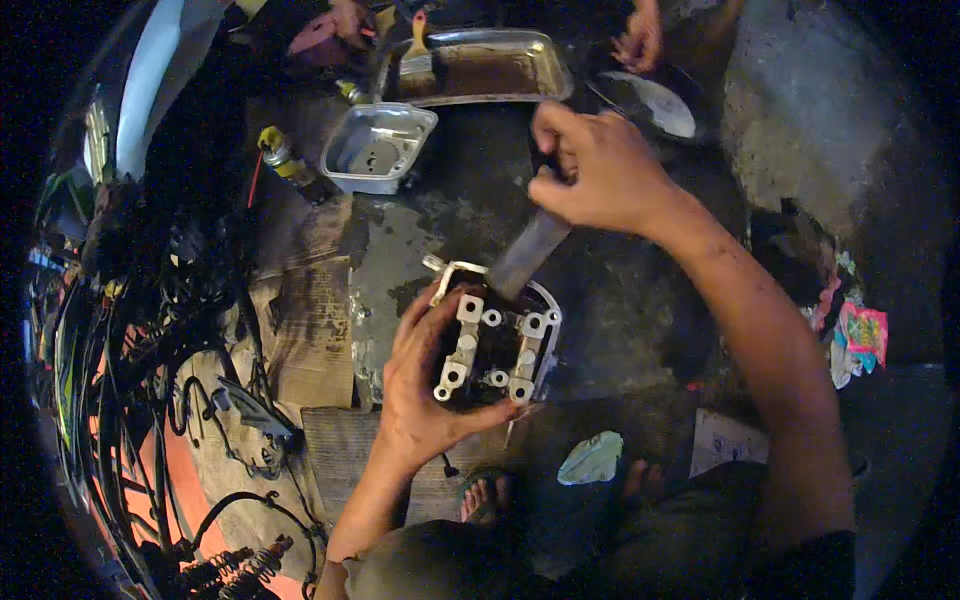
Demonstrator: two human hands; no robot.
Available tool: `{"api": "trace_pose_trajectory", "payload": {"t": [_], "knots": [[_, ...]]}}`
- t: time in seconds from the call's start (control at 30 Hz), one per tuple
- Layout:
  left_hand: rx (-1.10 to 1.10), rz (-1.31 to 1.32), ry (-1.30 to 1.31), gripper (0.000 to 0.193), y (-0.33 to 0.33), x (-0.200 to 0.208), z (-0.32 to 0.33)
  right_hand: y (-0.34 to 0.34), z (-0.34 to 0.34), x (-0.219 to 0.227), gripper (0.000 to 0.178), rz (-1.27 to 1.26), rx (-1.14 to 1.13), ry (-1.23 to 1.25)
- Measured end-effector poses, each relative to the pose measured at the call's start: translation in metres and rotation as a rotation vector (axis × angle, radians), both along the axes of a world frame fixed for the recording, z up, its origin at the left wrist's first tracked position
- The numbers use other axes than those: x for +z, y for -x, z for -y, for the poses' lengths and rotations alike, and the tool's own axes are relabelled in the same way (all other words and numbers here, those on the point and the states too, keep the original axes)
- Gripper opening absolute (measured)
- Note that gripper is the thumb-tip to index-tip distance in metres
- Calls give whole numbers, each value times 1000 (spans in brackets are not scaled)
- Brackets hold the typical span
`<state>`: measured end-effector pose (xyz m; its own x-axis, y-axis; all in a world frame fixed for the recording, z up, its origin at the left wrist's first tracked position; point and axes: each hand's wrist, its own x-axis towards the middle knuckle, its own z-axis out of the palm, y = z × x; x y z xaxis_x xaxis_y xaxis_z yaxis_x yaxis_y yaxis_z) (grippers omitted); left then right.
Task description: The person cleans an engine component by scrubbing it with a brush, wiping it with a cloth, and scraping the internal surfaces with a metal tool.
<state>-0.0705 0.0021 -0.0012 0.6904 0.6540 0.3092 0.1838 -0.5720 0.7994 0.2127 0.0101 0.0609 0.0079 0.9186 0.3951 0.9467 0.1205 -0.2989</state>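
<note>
My left hand (412,405) is wrapped round the lower left side of a metal engine cylinder head (467,345), thumb along its near edge. Pale bolt bosses stand round a dark hollow in the part. Above it, my right hand (610,175) is closed on a long, grey, flat-looking tool (533,250), smeared by motion. The tool slants down to the left, and its lower end meets the far edge of the cylinder head. I cannot make out the tool's exact kind or whether its tip touches the metal.
Beyond my hands are a square metal basin (412,150) and a metal tray (555,70) of brown liquid with a paintbrush (417,50). Another person's hand (640,40) hangs at the top. Cables and a motorcycle frame crowd the left, near a spray can (283,160) and flattened cardboard (310,310).
</note>
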Motion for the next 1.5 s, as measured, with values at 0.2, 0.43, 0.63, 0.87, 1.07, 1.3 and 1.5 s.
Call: {"api": "trace_pose_trajectory", "payload": {"t": [0.2,0.43,0.63,0.87,1.07,1.3,1.5], "knots": [[-96,74,-242,108,1,-6,-5,-7,83,6,72,-485,-454,388],[-99,17,138,106,8,-8,1,9,147,20,79,-995,-439,668],[97,70,21,100,-17,-8,35,37,178,8,69,-885,-249,666],[212,22,-92,75,-17,-14,42,90,185,-30,63,-921,-115,468],[52,69,-405,80,-9,-25,12,90,181,-32,68,-717,-94,282],[141,92,-237,71,-12,-29,30,116,193,-3,68,-124,-171,470],[132,1,-463,67,-24,-20,24,106,182,-22,59,-627,-109,357]]}}
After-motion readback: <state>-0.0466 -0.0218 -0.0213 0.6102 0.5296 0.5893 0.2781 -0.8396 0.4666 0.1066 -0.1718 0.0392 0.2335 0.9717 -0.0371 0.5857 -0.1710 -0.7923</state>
